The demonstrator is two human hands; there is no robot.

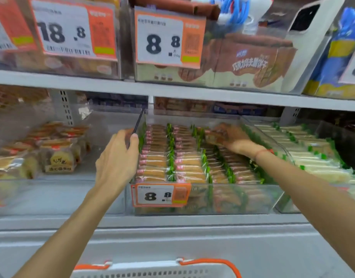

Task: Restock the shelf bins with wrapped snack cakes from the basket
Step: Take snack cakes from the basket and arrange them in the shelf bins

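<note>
Left hand (120,155) grips the clear plastic bin (202,197) wall mid-frame, steadying it I reckon; my right hand (230,140) clamps orange-wrapped snack cakes (213,135), tucking them into the back row.

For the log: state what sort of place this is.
Most likely a grocery shop's snack aisle. Orange price tags hang on clear shelf bins packed with rows of wrapped snack cakes, and a shopping basket with orange handles sits below.
</note>
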